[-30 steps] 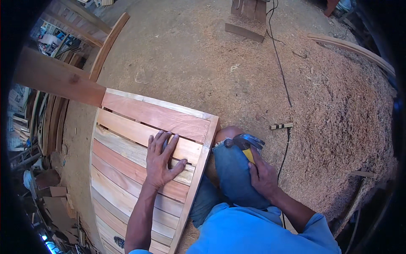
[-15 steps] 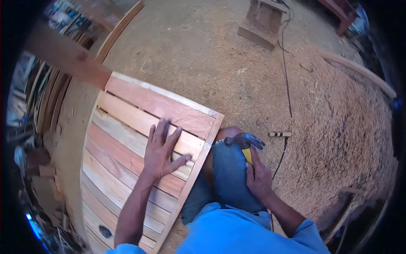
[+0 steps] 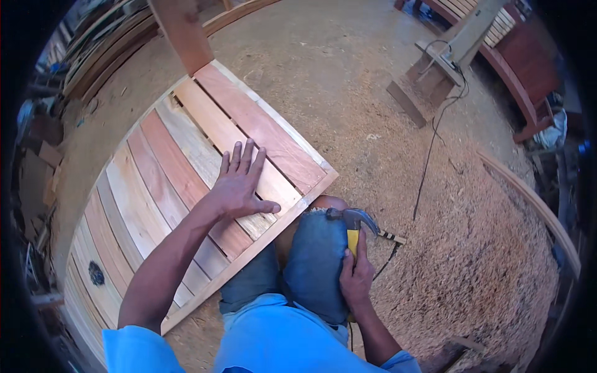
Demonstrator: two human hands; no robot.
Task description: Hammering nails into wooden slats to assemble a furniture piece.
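Note:
A slatted wooden panel [image 3: 165, 205] in a pale frame slants across the left half of the view, its near edge by my thighs. Flat on its slats lies my left hand [image 3: 239, 186], fingers spread and thumb pointing right, close to the panel's right end. Narrow dark gaps run between some slats there. In my right hand [image 3: 357, 276] is a claw hammer [image 3: 353, 231] with a yellow grip and a dark metal head. The hammer is held upright over my right knee, apart from the panel. A dark round bundle [image 3: 96, 273] rests on slats farther left.
Wood shavings [image 3: 454, 280] spread over the floor at right. A striped stick-like piece [image 3: 392, 237] lies beside a dark cord [image 3: 425, 168]. A wooden block stand [image 3: 429, 87], a reddish bench [image 3: 510, 81] and a curved board [image 3: 535, 205] stand or lie beyond. Stacked planks [image 3: 112, 50] fill the far left.
The view has turned, so the panel appears shifted and more of the bench shows. My left hand stays spread on the slats; my right hand still holds the hammer above my knee.

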